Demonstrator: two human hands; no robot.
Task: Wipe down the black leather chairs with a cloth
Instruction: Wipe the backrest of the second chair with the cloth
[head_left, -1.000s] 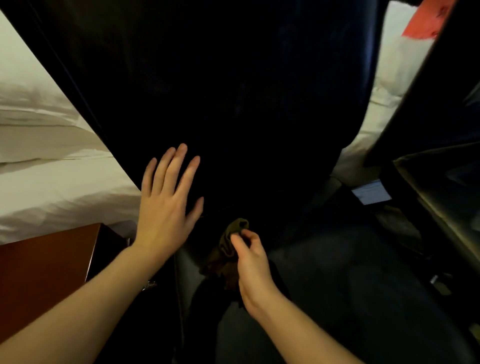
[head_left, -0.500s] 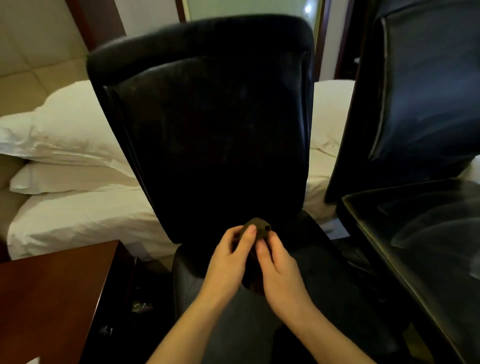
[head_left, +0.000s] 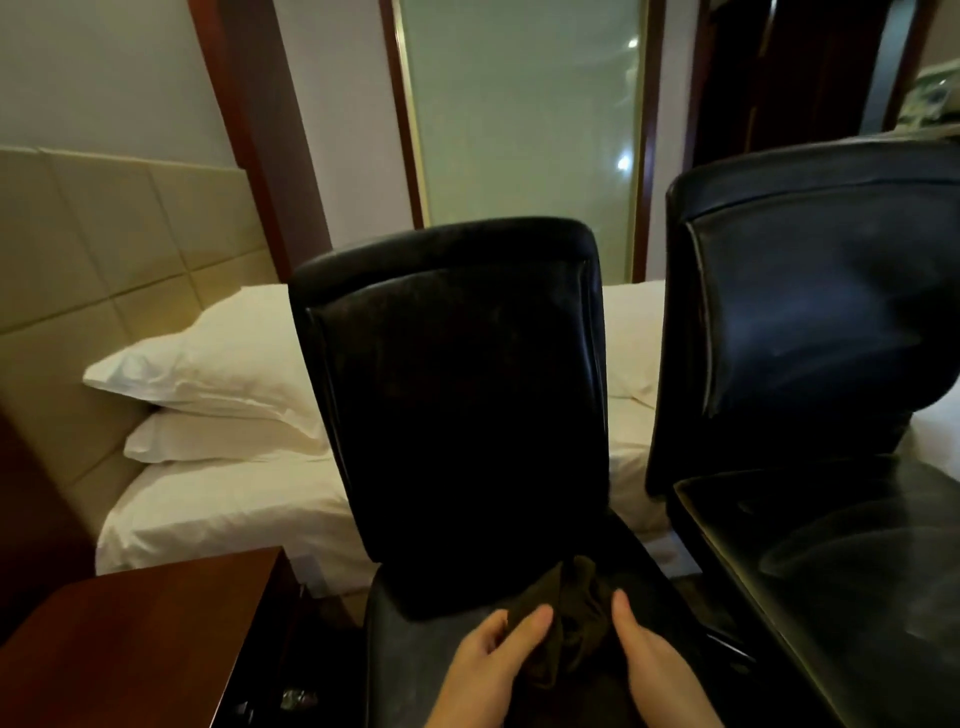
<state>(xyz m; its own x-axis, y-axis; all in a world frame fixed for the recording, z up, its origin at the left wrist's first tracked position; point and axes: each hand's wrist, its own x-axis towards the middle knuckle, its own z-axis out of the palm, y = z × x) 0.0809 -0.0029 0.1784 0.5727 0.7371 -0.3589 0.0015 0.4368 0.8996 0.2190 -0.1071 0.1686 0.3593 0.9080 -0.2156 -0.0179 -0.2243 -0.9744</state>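
Two hands: both low in the head view, over the seat of the nearer chair, with the cloth between them.
Cloth (head_left: 558, 623): a dark olive, crumpled bundle lying at the back of the seat, against the foot of the backrest.
Left hand (head_left: 493, 657): its thumb and fingers pinch the left edge of the cloth, the thumb tip lying on top of the fabric.
Right hand (head_left: 649, 654): touching the right side of the cloth; one finger points forward along the bundle, and the fabric hides whether the other fingers curl round it, so its grip cannot be told.
Nearer chair (head_left: 457, 405): black leather, its backrest upright and facing the camera, straight ahead of the hands.
Second chair (head_left: 810, 322): black leather, just beside the first on the right, its seat glossy.
Bed (head_left: 223, 499): white sheets and two stacked pillows, behind both chairs.
Bedside table (head_left: 135, 623): reddish wood, at lower left, near the first chair's seat.
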